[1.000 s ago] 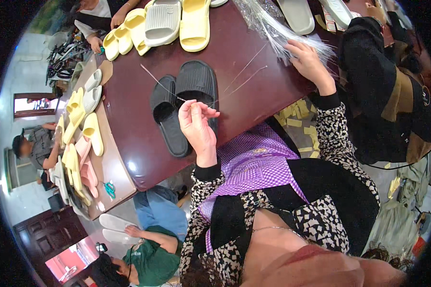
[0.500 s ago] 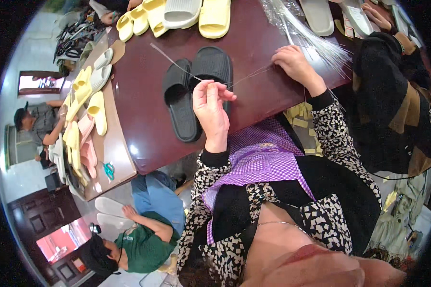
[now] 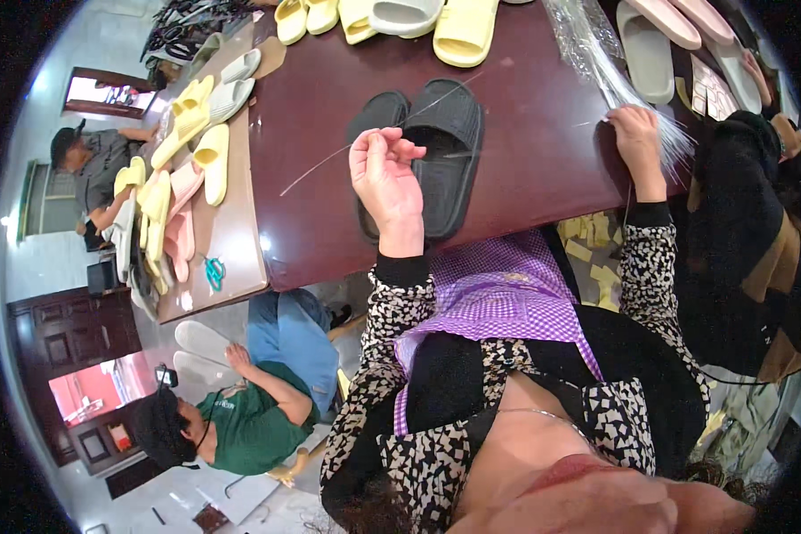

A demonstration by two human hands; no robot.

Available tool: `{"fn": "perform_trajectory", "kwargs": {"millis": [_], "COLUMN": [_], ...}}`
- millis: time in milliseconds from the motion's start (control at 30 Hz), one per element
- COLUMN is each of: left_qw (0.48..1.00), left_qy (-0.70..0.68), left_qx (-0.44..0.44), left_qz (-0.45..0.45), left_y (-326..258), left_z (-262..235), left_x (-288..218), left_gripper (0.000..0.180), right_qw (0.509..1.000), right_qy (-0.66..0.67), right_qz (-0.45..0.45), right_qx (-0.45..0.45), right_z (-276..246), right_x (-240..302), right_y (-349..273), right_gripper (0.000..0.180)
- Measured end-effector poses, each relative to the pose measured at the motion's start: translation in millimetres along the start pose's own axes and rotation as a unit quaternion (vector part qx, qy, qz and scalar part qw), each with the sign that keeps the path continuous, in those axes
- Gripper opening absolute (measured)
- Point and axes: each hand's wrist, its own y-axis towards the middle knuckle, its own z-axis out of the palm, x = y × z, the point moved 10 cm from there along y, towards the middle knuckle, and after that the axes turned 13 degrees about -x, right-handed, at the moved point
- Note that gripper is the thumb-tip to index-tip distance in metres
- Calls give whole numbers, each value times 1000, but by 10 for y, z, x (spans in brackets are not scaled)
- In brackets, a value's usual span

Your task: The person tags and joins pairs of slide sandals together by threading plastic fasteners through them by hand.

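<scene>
A pair of black slippers lies side by side on the dark red table: the left slipper [image 3: 384,110] is partly hidden by my hand, the right slipper [image 3: 449,189] shows almost whole. My left hand [image 3: 388,182] hovers over them, fingertips pinched on a thin clear plastic strand [image 3: 322,164] that sticks out to both sides. Farther right, my right hand [image 3: 639,144] is closed with thumb and finger together on another thin strand [image 3: 587,123], whose short end points left. Against that hand lies a loose bundle of clear plastic strands [image 3: 616,82], partly in clear film.
Yellow slippers [image 3: 465,36] and a grey slipper [image 3: 407,16] line the far edge of the table [image 3: 311,116]. A grey slipper [image 3: 647,58] lies at upper right. Teal scissors [image 3: 214,273] and more slippers sit on the left table. People sit at left and right.
My right hand has moved right, to the strand bundle, away from my left hand. The strand in my left hand has turned. The whole view has shifted slightly.
</scene>
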Motion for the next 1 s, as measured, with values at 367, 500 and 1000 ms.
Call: {"fn": "perform_trajectory", "kwargs": {"millis": [367, 500, 1000], "left_qw": [998, 999, 903], "left_qy": [10, -16, 345], "left_qx": [-24, -21, 213], "left_qz": [48, 39, -140], "left_y": [85, 46, -680], "left_z": [-270, -176, 334], "left_x": [-616, -784, -170], "left_gripper": [7, 9, 8], "right_qw": [997, 998, 924], "right_qy": [-71, -57, 327], "right_qz": [-9, -12, -199], "right_qx": [19, 18, 3], "right_z": [-74, -154, -831], "right_x": [-140, -4, 2698], "right_y": [-83, 44, 955], "right_gripper": [12, 16, 28]}}
